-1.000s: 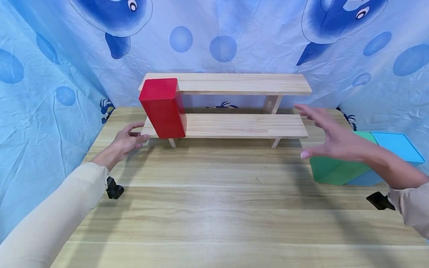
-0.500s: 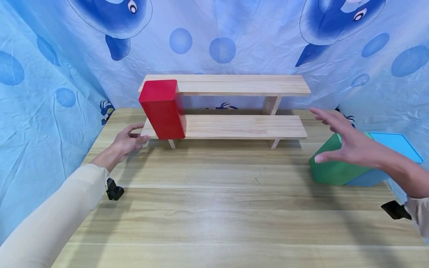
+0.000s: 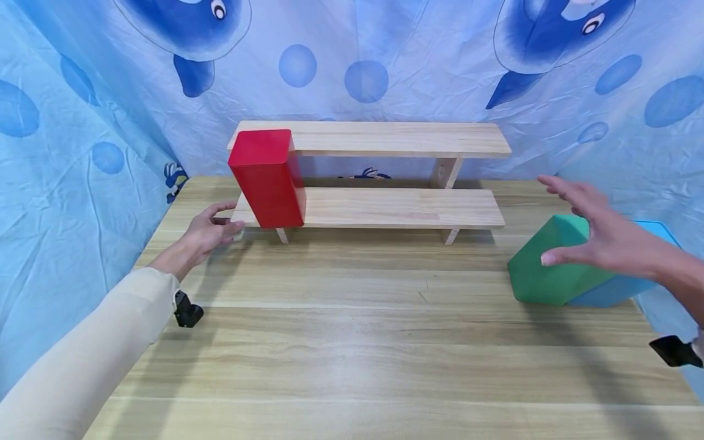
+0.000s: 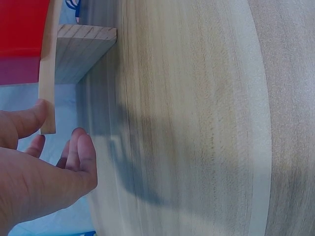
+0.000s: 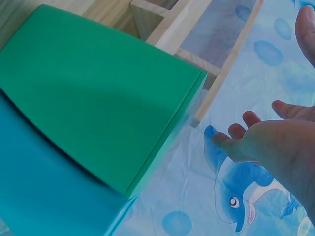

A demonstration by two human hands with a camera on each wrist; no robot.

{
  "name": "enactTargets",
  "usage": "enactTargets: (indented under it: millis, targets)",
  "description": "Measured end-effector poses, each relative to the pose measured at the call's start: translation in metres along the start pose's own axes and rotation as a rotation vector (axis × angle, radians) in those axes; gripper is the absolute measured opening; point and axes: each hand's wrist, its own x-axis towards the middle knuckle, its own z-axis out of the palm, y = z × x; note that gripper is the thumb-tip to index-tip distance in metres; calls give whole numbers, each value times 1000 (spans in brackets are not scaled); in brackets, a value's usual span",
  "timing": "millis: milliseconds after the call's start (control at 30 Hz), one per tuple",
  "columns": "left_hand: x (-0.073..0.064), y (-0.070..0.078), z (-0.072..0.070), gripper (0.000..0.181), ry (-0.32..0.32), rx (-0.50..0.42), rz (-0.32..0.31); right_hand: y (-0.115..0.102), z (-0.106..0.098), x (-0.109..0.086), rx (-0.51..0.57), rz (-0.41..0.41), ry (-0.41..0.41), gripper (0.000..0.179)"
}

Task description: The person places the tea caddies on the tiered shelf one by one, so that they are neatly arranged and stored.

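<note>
My left hand [image 3: 208, 232] is at the left end of the lower board of a two-tier wooden shelf [image 3: 404, 208]. In the left wrist view the thumb touches the board end [image 4: 47, 115], and the other fingers lie relaxed below and past it. A tall red box [image 3: 269, 177] stands on that board, close to this hand. My right hand [image 3: 610, 235] is held in the air with fingers spread and holds nothing. It overlaps a green box [image 3: 541, 269] in the head view; the right wrist view shows it beside that box. A blue box [image 3: 605, 293] adjoins the green one.
The shelf stands at the back of a wood-grain table [image 3: 352, 360]. Its upper board [image 3: 385, 137] lies behind and above the lower one. A blue curtain [image 3: 335, 36] with printed dolphins hangs behind and along both sides.
My right hand has moved rightward from near the shelf's right end to over the green and blue boxes. The left hand, red box and shelf stay put.
</note>
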Motion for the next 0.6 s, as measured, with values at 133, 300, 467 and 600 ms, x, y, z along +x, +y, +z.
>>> enactTargets:
  millis: [133, 300, 467, 600]
  targets:
    - [0, 0, 0, 75, 2, 2, -2, 1, -3, -2, -30, 19, 5, 116]
    - [-1, 0, 0, 75, 1, -5, -8, 6, -10, -5, -80, 12, 19, 120]
    - [-1, 0, -1, 74, -4, -6, -7, 15, -19, -9, -158, 27, 34, 123]
    - [-2, 1, -1, 74, -4, -6, -6, 25, -27, -13, -211, 19, 59, 124]
